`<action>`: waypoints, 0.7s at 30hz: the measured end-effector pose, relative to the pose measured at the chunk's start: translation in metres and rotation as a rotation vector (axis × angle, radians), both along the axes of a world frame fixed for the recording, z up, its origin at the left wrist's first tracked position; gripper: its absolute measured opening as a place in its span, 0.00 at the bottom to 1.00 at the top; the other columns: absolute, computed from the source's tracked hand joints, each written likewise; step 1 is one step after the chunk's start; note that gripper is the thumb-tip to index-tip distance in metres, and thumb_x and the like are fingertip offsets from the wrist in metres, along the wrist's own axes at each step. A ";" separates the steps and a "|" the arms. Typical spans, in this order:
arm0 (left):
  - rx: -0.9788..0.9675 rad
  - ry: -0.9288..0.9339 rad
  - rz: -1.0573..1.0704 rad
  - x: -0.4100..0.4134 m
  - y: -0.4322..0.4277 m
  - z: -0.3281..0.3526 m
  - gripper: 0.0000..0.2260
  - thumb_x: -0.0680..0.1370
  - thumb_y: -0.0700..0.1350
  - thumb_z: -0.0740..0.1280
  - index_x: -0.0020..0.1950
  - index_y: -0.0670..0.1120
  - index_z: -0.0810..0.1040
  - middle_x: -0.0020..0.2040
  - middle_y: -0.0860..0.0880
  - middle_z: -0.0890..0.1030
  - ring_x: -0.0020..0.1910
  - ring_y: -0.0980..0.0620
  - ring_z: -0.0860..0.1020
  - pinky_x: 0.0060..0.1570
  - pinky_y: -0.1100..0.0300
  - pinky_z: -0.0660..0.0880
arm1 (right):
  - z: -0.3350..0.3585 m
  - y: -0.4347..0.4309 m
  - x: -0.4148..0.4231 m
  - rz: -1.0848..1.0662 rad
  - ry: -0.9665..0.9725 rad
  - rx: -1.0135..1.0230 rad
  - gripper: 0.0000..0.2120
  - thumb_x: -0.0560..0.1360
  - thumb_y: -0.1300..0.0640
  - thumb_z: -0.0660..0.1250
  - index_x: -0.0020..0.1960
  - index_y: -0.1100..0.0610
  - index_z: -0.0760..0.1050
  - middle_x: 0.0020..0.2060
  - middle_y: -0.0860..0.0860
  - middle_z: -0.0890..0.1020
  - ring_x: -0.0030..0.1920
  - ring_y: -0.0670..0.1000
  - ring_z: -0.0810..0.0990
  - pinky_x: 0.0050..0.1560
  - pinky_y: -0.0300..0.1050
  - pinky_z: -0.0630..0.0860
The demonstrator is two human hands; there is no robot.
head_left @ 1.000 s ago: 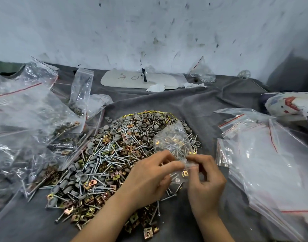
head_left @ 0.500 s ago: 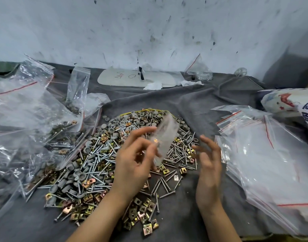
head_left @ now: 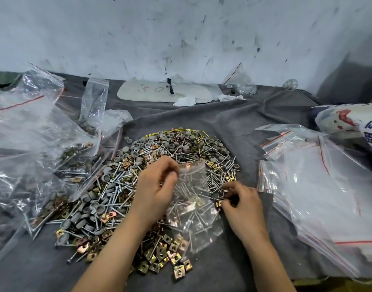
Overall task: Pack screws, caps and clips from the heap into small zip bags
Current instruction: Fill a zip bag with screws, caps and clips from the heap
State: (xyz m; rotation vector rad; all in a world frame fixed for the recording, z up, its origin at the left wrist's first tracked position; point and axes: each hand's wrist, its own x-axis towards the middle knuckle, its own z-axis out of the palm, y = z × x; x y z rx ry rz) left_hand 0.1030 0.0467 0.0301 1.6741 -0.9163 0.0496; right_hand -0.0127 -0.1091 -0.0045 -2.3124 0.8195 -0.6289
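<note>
At centre frame the small zip bag (head_left: 193, 207), draped over the heap (head_left: 122, 182) of screws, caps and clips, looks light, limp and slippery, best pinched at its stiffer mouth, where fingers of the left hand (head_left: 157, 190) grip it, while those of the right hand (head_left: 244, 207) curl nearby, their hold unclear.

Grey cloth (head_left: 233, 127), brass-gold clips (head_left: 159, 258), red-striped clear bags (head_left: 320, 186)

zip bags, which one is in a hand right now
The small bag lying over the heap, its top pinched by the left hand; the other bags lie untouched.
</note>
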 end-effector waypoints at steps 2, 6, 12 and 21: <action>0.164 -0.215 -0.021 -0.001 -0.002 -0.005 0.08 0.76 0.35 0.62 0.41 0.48 0.73 0.41 0.57 0.72 0.40 0.61 0.73 0.41 0.72 0.70 | 0.001 0.000 -0.003 0.046 0.017 -0.015 0.15 0.72 0.65 0.68 0.54 0.50 0.77 0.44 0.44 0.79 0.53 0.47 0.67 0.55 0.45 0.67; 0.158 -0.201 -0.090 -0.001 -0.003 -0.009 0.06 0.76 0.40 0.59 0.42 0.50 0.71 0.48 0.55 0.72 0.46 0.58 0.72 0.45 0.70 0.68 | 0.001 0.001 -0.008 0.104 0.004 -0.107 0.17 0.74 0.68 0.66 0.58 0.51 0.77 0.45 0.45 0.76 0.52 0.50 0.71 0.56 0.47 0.68; -0.034 -0.044 -0.148 -0.002 -0.005 -0.007 0.06 0.76 0.43 0.55 0.40 0.47 0.68 0.44 0.45 0.76 0.44 0.48 0.75 0.44 0.56 0.72 | 0.022 -0.003 -0.011 0.090 -0.297 0.012 0.15 0.77 0.69 0.63 0.51 0.50 0.79 0.45 0.51 0.74 0.45 0.42 0.75 0.47 0.27 0.68; -0.098 -0.008 -0.345 -0.012 -0.007 -0.012 0.11 0.76 0.44 0.54 0.39 0.42 0.72 0.36 0.47 0.76 0.35 0.59 0.73 0.38 0.71 0.68 | 0.100 0.010 0.001 0.378 -0.628 0.381 0.09 0.76 0.67 0.65 0.45 0.54 0.78 0.35 0.46 0.83 0.39 0.43 0.81 0.43 0.32 0.75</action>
